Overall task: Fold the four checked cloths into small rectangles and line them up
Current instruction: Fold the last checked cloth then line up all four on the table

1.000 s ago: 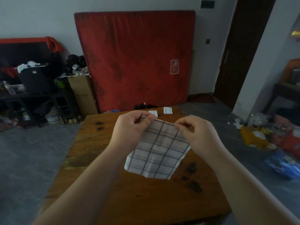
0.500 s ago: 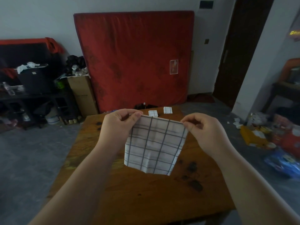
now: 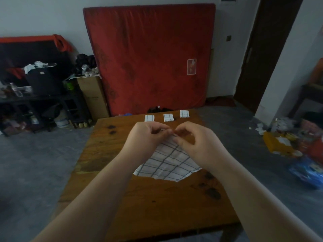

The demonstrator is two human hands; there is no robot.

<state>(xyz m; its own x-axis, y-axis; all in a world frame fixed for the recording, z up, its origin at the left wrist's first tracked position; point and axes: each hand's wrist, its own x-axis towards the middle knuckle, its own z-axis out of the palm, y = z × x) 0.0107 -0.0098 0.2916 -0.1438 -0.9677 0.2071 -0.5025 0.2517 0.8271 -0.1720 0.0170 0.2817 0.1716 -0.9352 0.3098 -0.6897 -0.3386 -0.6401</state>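
A white cloth with dark checks [image 3: 168,163] hangs over the middle of the wooden table [image 3: 157,206], its lower edge near the tabletop. My left hand [image 3: 146,137] and my right hand [image 3: 195,142] pinch its top corners, which meet between my fingertips. Three folded checked cloths lie in a row at the table's far edge: one on the left [image 3: 149,118], one in the middle [image 3: 168,117], one on the right [image 3: 184,113].
A red mattress [image 3: 150,55] leans on the wall behind the table. A cardboard box [image 3: 92,96] and cluttered dark shelves [image 3: 35,95] stand at the left. Packets and litter [image 3: 288,142] lie on the grey floor at the right.
My hands have come together, bringing the cloth's two top corners to meet. The cloth has dropped lower towards the table, and the third folded cloth at the far edge is now in view.
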